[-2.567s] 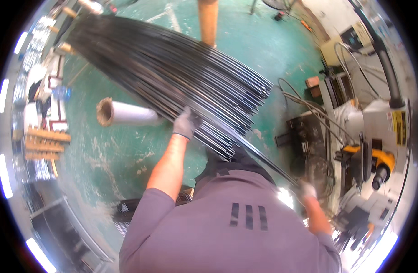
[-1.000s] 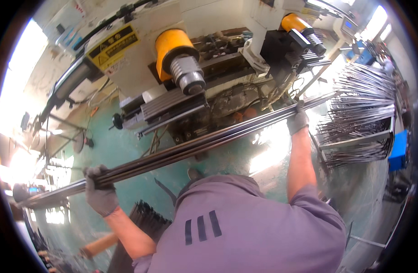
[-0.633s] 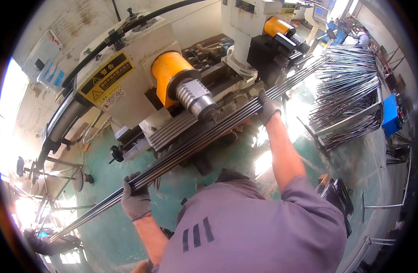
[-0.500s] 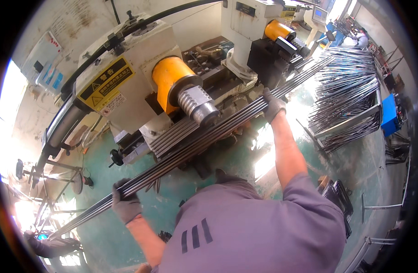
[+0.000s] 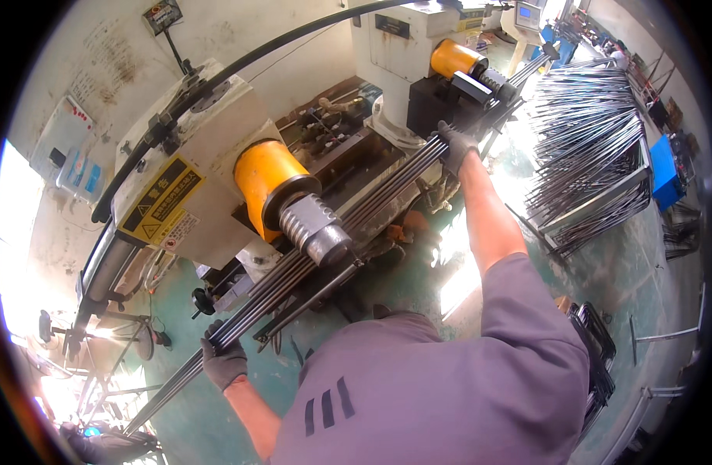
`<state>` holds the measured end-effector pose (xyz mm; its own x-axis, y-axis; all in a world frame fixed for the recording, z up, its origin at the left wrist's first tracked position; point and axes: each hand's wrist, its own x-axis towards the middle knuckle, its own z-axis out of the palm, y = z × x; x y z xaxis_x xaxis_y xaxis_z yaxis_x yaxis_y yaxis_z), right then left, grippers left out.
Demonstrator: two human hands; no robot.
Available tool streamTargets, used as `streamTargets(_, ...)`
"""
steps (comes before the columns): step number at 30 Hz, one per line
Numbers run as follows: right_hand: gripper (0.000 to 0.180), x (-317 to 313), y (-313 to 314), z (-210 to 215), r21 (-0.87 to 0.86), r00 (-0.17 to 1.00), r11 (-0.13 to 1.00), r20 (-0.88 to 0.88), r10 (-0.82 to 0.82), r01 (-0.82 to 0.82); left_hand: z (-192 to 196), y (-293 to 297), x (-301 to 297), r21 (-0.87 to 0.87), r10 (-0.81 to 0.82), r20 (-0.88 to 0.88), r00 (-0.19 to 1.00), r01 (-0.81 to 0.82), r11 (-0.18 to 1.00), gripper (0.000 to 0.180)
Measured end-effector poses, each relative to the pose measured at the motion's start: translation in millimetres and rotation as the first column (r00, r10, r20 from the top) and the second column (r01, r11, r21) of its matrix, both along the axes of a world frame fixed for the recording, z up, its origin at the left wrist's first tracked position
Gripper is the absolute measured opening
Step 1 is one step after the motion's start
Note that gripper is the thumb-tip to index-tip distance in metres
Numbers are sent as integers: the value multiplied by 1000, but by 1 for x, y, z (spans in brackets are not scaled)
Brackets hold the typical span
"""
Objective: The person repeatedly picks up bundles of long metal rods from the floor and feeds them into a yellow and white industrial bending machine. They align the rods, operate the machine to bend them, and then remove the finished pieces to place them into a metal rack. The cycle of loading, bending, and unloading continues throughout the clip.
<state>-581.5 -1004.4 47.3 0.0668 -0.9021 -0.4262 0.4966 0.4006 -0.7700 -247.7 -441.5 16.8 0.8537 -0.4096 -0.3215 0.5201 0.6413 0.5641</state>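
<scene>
Gripped at two places is a bundle of long, thin dark metal rods (image 5: pixel 402 178), slanting from lower left to upper right. My left hand (image 5: pixel 224 360), in a grey glove, is closed around its lower-left part. Farther up, my right hand (image 5: pixel 458 149), also gloved, is wrapped around the rods near the second machine. Between my hands the bundle passes close by and partly behind a ribbed metal spindle end (image 5: pixel 315 231), which sticks out of an orange housing (image 5: pixel 270 182). The spindle hides part of the rods, and whether they rest on the machine I cannot tell.
A second orange-housed machine head (image 5: pixel 458 59) stands at the upper right. Beyond my right arm is a rack heaped with metal rods (image 5: pixel 588 120), beside a blue panel (image 5: pixel 667 174). A dark bar (image 5: pixel 313 301) juts out below the spindle. A small black handwheel (image 5: pixel 201 301) is at left.
Both hands have carried the bundle away from my body, toward the machine. It was in front of the spindle end and now runs partly behind it. The view has shifted slightly.
</scene>
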Motion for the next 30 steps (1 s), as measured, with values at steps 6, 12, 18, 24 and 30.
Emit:
streamTargets(6, 25, -13, -35, -24, -47, 995, 996, 63, 77, -74, -6, 6, 19, 191, 149, 147, 978, -175, 966, 32)
streamTargets(12, 32, 7, -8, -22, -36, 935, 992, -330, -128, 124, -3, -26, 10, 241, 60, 85, 995, -79, 967, 29)
streamTargets(18, 51, 75, 110, -46, -177, 986, 979, -154, 68, -96, -5, -53, -19, 516, -178, 271, 946, 13, 856, 30)
streamTargets(24, 48, 15, 44, -61, -160, -68, 594, -937, -343, -788, -14, -21, 7, 551, -110, 273, 956, -62, 832, 31)
streamTargets(30, 20, -16, -44, -60, -86, 969, 978, 142, 200, -189, 1, -6, 20, 174, 241, -2, 971, -237, 956, 25)
